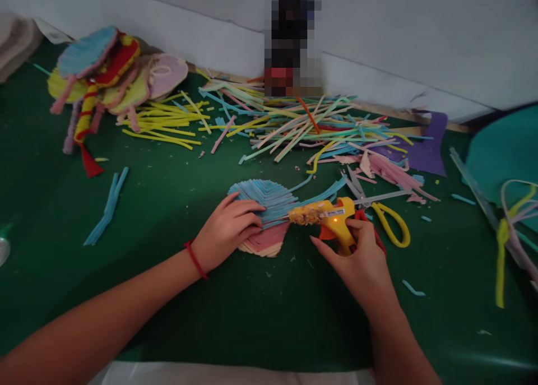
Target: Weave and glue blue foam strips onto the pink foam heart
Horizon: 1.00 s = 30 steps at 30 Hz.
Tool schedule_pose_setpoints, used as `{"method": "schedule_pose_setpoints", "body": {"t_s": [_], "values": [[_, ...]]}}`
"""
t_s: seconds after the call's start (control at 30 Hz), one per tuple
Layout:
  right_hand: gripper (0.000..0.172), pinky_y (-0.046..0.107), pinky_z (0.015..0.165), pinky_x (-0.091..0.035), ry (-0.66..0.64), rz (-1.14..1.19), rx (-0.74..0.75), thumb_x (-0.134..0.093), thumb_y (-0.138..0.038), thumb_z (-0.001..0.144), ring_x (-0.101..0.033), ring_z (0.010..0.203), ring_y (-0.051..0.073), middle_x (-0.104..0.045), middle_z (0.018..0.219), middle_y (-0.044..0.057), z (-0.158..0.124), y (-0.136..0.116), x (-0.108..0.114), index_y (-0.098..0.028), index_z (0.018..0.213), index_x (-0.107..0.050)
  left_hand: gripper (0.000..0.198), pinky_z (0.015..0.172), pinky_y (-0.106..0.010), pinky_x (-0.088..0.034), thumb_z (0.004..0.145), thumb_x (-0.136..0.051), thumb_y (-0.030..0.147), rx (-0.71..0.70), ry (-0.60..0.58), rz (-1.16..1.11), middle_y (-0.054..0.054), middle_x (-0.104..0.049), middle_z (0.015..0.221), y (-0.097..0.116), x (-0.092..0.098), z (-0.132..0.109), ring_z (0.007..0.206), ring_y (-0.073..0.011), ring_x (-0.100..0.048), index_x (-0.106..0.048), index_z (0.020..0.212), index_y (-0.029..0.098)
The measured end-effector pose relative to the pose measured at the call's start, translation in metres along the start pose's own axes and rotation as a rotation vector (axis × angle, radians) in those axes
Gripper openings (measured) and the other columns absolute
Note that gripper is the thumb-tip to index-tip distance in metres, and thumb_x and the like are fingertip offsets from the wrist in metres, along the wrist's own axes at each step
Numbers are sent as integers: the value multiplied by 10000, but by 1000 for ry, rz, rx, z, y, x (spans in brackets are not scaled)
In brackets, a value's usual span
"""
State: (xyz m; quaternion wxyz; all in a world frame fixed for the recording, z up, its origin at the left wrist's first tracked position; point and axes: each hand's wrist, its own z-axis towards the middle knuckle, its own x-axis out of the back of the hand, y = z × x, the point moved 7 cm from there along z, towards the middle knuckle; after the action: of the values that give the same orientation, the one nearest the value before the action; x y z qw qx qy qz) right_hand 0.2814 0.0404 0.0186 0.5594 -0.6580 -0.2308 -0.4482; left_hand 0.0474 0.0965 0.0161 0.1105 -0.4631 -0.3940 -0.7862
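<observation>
Table: I look down on a dark green table [168, 301], its smooth cover strewn with tiny scraps and catching a pale sheen at the lower right.
Wall: white panels [189, 15] rise behind the far edge, crossed by thin seams; the light is dim.
Pixelated patch: a blocked-out area [292, 40] hides whatever is at the wall's middle from me.
Far side: a tangled heap of coloured strips [311, 119] spreads along the back, with yellow strips [163, 121] left of it, pink strips [390, 169] and a purple sheet [428, 144] at its right.
Back left: I see a loose stack of fan-shaped pieces [86, 51] in blue, red, yellow and pink; a red tassel [89, 162] hangs off one.
Left side: a bundle of blue strips [109, 205] lies alone.
Right edge: a rounded teal object [508, 149], cut off by my view; I cannot tell what it is.
Workpiece: the blue-and-pink panel [269, 191] lies flat near the table's middle.
Left hand: my left hand [231, 225], a red cord [195, 260] at its wrist, rests palm down on the panel, fingers slightly bent and grasping nothing.
Right hand: my right hand [363, 256] curls loosely around the handle of a yellow glue gun [309, 212], thumb held away; the nozzle points left over the panel.
Beside it: yellow-handled scissors [393, 228] lie just right of the gun.
</observation>
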Motion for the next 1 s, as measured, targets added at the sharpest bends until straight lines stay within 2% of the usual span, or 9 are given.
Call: {"method": "schedule_pose_setpoints", "body": {"t_s": [0.13,0.3,0.47,1.0], "values": [[554,310,469,-465,-33,-22,66,-628,-641,672,-613,567,210,-643,806,73,-5,-9,-13,-214,988,-469,156,1133,-494,-217,910,-534,253,25,-37,-69,-25,-664,1182,-4,0,-2,1114,-153,-593,-640,802,214],[473,325,542,-494,-101,-80,77,-588,-568,724,-655,722,253,-651,927,113,-8,-16,-21,-206,1004,-469,117,1151,-512,-148,898,-554,237,-5,-75,-102,-26,-669,1188,-3,2,-2,1151,-169,-579,-637,818,218],[457,342,566,-517,-126,-21,34,-584,-546,719,-663,692,243,-650,942,113,-9,-15,-23,-206,1000,-466,149,1152,-518,-150,903,-538,225,29,-93,-137,-26,-666,1195,-5,2,0,1156,-175,-578,-630,785,219],[383,311,529,-525,-113,74,46,-577,-495,727,-639,574,186,-648,850,82,-11,-20,-23,-207,953,-466,151,1144,-521,-167,901,-539,221,28,-80,-133,-24,-668,1193,-7,0,-2,1162,-183,-575,-634,783,220]]}}
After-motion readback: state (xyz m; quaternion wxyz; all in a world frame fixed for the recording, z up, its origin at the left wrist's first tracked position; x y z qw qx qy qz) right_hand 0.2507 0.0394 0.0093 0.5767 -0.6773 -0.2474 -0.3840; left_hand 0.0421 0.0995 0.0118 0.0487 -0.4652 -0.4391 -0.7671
